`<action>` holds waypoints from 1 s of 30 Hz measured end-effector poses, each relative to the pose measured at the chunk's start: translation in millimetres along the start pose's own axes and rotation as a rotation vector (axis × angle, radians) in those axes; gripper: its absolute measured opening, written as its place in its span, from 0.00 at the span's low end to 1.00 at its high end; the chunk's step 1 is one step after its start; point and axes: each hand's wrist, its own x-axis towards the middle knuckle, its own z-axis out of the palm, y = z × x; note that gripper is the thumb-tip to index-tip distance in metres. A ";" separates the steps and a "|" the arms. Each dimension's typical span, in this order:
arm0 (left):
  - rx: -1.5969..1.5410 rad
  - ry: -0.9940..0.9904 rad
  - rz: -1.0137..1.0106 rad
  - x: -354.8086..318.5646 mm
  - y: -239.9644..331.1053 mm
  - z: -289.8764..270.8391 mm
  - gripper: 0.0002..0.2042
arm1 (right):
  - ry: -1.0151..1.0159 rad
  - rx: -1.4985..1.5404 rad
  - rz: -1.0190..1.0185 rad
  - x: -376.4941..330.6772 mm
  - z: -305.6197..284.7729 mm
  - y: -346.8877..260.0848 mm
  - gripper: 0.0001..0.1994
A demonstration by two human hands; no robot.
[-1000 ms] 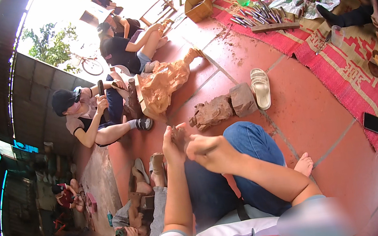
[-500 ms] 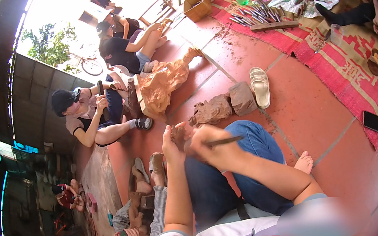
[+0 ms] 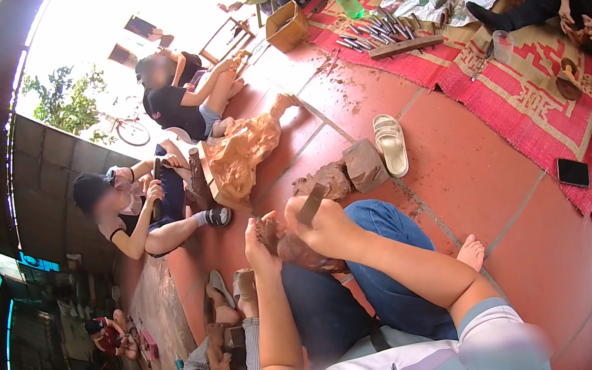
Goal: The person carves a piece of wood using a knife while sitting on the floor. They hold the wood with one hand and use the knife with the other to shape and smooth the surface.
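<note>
On my lap lies a reddish-brown wood carving (image 3: 301, 254), partly covered by my hands. My left hand (image 3: 260, 252) grips its far left end, with the thumb up along the side. My right hand (image 3: 326, 228) is closed around a flat, dark, strip-shaped tool (image 3: 311, 204), whose broad end sticks up above the fist. Its lower end is hidden by the hand, close to the carving, and I cannot tell whether it touches the wood.
Beyond my knees lie a dark carved wood block (image 3: 344, 174) and a beige sandal (image 3: 390, 145). A large orange-brown carving (image 3: 246, 150) stands before a seated person. Several chisels (image 3: 383, 27) and a phone (image 3: 573, 172) lie on the red mat (image 3: 438, 66).
My right hand has turned, so the tool that pointed right now points upward, its broad face showing. More of the carving shows between my hands. The whole view has shifted slightly.
</note>
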 end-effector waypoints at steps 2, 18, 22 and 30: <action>-0.013 -0.003 0.000 -2.3 0.6 -0.1 0.23 | 0.075 -0.053 -0.033 -3.0 2.1 -10.8 0.06; -0.055 -0.031 -0.066 -2.6 3.5 4.0 0.24 | -0.065 0.181 0.070 11.8 -1.8 3.3 0.05; 0.047 -0.132 -0.053 3.5 1.8 10.3 0.25 | 0.069 0.301 0.240 20.1 -30.4 17.5 0.04; -0.097 -0.182 -0.042 4.2 -2.0 1.3 0.20 | 0.133 0.254 0.327 6.6 -36.7 -16.0 0.07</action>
